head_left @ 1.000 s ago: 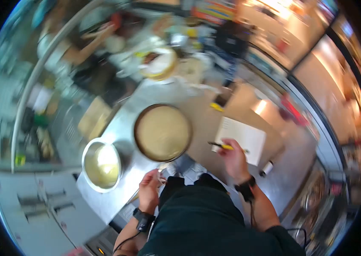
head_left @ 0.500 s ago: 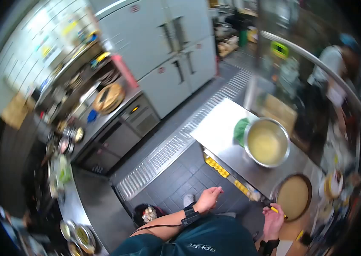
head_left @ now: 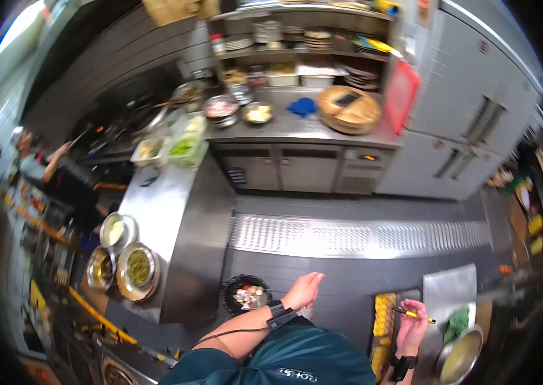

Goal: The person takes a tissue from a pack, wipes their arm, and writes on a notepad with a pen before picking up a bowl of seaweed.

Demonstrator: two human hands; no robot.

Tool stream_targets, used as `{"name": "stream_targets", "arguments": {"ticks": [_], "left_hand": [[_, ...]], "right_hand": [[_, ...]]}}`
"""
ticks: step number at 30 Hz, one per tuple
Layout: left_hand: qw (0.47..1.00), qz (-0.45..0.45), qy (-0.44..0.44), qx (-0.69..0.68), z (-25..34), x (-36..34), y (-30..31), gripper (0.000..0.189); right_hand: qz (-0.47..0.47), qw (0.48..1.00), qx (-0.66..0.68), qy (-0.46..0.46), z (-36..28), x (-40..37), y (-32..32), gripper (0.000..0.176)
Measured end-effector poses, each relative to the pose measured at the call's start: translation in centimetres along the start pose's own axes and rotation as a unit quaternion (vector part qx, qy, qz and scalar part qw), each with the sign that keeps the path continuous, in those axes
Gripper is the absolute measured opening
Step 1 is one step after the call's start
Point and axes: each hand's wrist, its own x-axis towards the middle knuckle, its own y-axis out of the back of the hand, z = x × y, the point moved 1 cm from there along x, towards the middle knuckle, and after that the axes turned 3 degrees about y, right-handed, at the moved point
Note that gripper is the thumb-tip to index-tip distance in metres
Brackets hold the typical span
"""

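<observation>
My left hand (head_left: 303,291) is in front of my body over the dark tiled floor, its fingers loosely curled with nothing visible in them. To the right, my right hand (head_left: 411,326) is closed around a slim yellow-and-black pen-like tool (head_left: 422,317), which points sideways across the fingers. Near that hand are a row of yellow items (head_left: 384,316) along the steel bench (head_left: 449,286), a green cloth (head_left: 456,325) and a metal bowl (head_left: 462,355) of pale yellow contents. Below my left hand, a black bin (head_left: 248,294) holds scraps.
A steel counter (head_left: 181,237) on the left carries bowls of food (head_left: 138,267). Ahead stand a counter with a round wooden board (head_left: 349,110), plate shelves and a tall fridge (head_left: 470,109). A metal floor grate (head_left: 355,238) crosses the floor. Another person (head_left: 60,173) stands at the stove.
My view has swung left, bringing the stove and left counter into sight. The metal bowl now appears at lower right, and the round tan tray has left view. My right hand still holds the tool.
</observation>
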Motion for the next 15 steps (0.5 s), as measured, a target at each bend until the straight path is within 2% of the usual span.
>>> {"name": "stream_targets", "arguments": {"ticks": [3,5,6,8,12,13,15], "left_hand": [[0.996,0.084,-0.007,-0.024,2.1,1.0,5.7,0.042],[0.983,0.120,-0.007,-0.138,0.8,2.5,8.9,0.044],[0.978,0.140,-0.007,-0.154,0.4,2.8,10.3,0.044],[0.921,0.152,0.050,-0.355,-0.6,3.9,12.9,0.050],[0.876,0.228,0.082,-0.416,-3.7,6.4,16.8,0.057],[0.873,0.264,0.094,-0.400,-4.0,6.6,17.8,0.057],[0.852,0.340,0.118,-0.380,-4.5,8.0,19.5,0.057]], "right_hand": [[-0.076,0.995,0.003,-0.057,3.9,5.2,-4.9,0.034],[-0.106,0.989,0.009,-0.102,6.3,8.6,-7.3,0.035],[-0.126,0.985,0.003,-0.117,7.4,10.3,-8.3,0.035],[-0.057,0.988,-0.035,-0.140,10.1,14.3,-10.6,0.034],[-0.051,0.977,-0.062,-0.198,14.0,22.8,-15.3,0.049],[-0.028,0.978,-0.037,-0.205,15.1,24.8,-16.8,0.057],[-0.045,0.973,-0.031,-0.224,16.6,28.8,-19.7,0.058]]}}
